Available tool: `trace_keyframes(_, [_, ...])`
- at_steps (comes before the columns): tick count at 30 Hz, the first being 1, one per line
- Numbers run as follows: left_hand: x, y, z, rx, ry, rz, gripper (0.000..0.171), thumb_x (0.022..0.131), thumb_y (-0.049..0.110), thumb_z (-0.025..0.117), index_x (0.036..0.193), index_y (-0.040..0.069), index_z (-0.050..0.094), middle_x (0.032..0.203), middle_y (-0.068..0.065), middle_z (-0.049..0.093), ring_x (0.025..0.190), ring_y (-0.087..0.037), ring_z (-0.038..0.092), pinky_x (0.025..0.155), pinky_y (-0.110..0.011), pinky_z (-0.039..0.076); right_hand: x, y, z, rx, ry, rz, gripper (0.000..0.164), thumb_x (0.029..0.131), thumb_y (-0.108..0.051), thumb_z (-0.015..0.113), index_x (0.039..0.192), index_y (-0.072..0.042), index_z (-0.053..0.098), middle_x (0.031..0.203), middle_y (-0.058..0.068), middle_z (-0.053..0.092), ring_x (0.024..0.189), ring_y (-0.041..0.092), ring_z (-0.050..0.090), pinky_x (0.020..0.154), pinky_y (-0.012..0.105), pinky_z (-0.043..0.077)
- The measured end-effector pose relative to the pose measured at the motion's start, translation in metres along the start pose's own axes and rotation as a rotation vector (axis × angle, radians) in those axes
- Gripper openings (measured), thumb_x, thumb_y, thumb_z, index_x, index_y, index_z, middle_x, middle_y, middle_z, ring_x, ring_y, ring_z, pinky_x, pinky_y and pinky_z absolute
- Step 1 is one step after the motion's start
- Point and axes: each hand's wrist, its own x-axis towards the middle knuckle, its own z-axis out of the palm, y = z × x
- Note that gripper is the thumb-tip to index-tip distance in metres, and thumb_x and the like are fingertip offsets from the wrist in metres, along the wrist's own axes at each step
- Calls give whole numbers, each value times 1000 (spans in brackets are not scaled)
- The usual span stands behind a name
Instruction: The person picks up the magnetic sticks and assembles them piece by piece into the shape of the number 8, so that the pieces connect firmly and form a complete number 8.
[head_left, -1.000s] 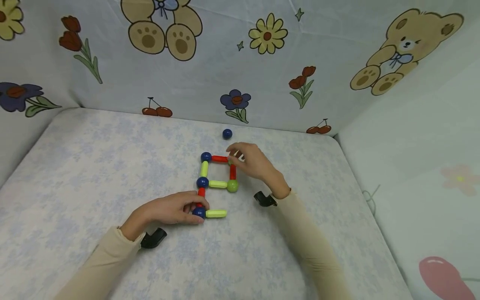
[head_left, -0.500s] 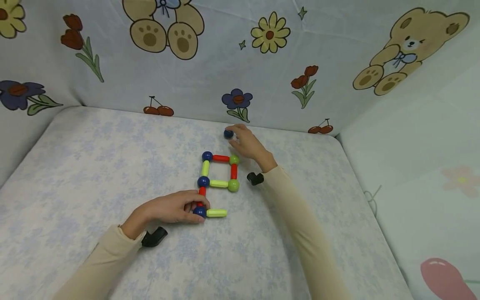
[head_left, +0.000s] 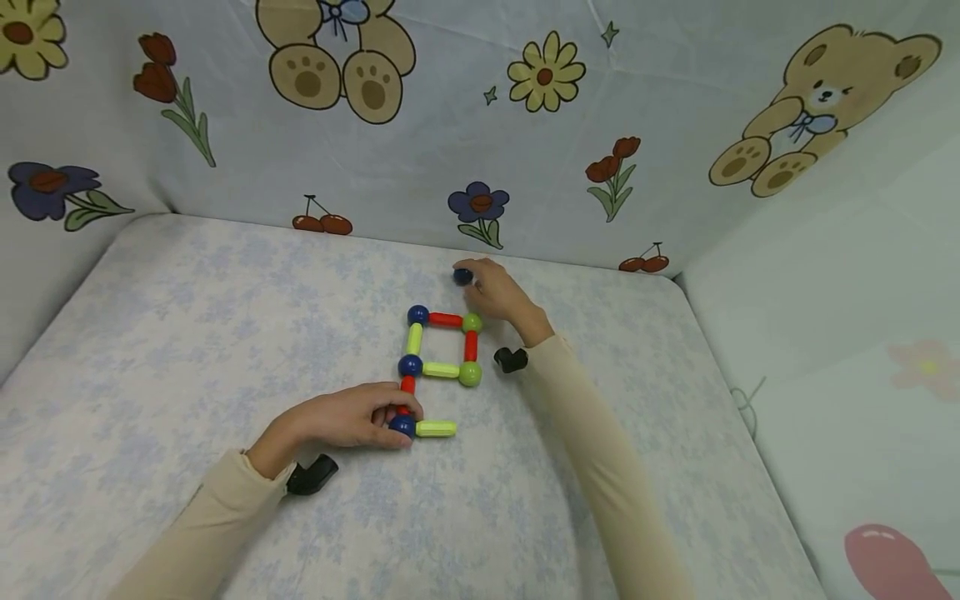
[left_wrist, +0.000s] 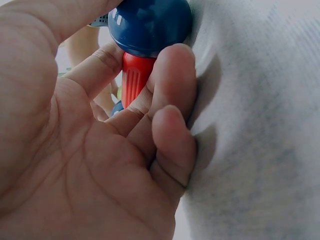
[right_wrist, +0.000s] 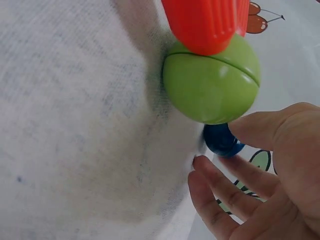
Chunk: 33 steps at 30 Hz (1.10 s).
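A flat figure of balls and rods (head_left: 440, 369) lies mid-surface: a square with a red rod (head_left: 406, 385) running down to a blue ball (head_left: 402, 426) and a yellow-green rod (head_left: 436, 428). My left hand (head_left: 390, 412) grips that lower corner, fingers curled round the red rod (left_wrist: 135, 75) under the blue ball (left_wrist: 150, 25). My right hand (head_left: 476, 279) is beyond the square and pinches a loose blue ball (head_left: 462, 276). In the right wrist view the thumb (right_wrist: 265, 127) touches this ball (right_wrist: 222, 140), just past the square's green corner ball (right_wrist: 212, 87).
The floral cloth surface (head_left: 187, 333) is walled by printed cloth at the back (head_left: 450, 125), the left and the right (head_left: 825, 333). Black wrist mounts sit at each cuff (head_left: 311, 477) (head_left: 512, 359).
My right hand left the square's top right corner, moved back to the loose blue ball and closed its fingers on it. The left hand stayed at the lower corner.
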Motion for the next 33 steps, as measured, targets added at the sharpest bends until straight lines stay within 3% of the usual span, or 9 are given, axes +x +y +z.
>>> trace_keyframes(4, [0, 0, 0, -5, 2, -3, 28, 93, 33, 73, 116, 20, 67, 92, -1, 51, 72, -11, 47, 64, -23, 40, -4, 0, 0, 40, 8, 30, 44, 101, -10, 54, 145, -14, 50, 139, 14, 57, 115, 29, 61, 100, 43, 49])
trace_keyframes(10, [1, -1, 0, -12, -3, -1, 28, 93, 32, 73, 116, 19, 67, 92, -1, 51, 71, -11, 46, 63, -23, 40, -15, 2, 4, 59, 24, 44, 32, 99, -11, 60, 131, -12, 60, 131, 12, 63, 104, 26, 61, 95, 42, 50])
trace_keyframes(14, [1, -1, 0, -9, -3, -8, 28, 92, 33, 73, 117, 20, 67, 92, -1, 51, 71, -11, 47, 63, -23, 40, -26, 5, 4, 87, 52, 23, 24, 99, -12, 61, 123, -10, 63, 125, 11, 65, 101, 25, 62, 91, 40, 51])
trace_keyframes(18, [2, -2, 0, -7, -2, -9, 28, 92, 32, 73, 116, 20, 67, 92, 0, 51, 72, -11, 47, 63, -23, 40, -40, 7, 3, 121, 80, 0, 31, 99, -14, 62, 130, -8, 58, 130, 13, 63, 106, 27, 64, 90, 40, 53])
trace_keyframes(22, [1, -3, 0, -9, -1, 3, 28, 93, 32, 73, 117, 19, 67, 92, -1, 51, 72, -12, 47, 63, -23, 40, -56, 7, 0, 164, 129, -33, 38, 98, -15, 65, 134, -6, 55, 132, 13, 62, 108, 27, 64, 90, 39, 55])
trace_keyframes(33, [1, -1, 0, -13, 1, -5, 27, 92, 32, 74, 116, 20, 67, 91, -1, 51, 72, -12, 46, 63, -23, 40, -106, -3, -4, 173, 193, -191, 32, 95, -13, 68, 126, -8, 62, 122, 7, 65, 100, 22, 62, 86, 41, 55])
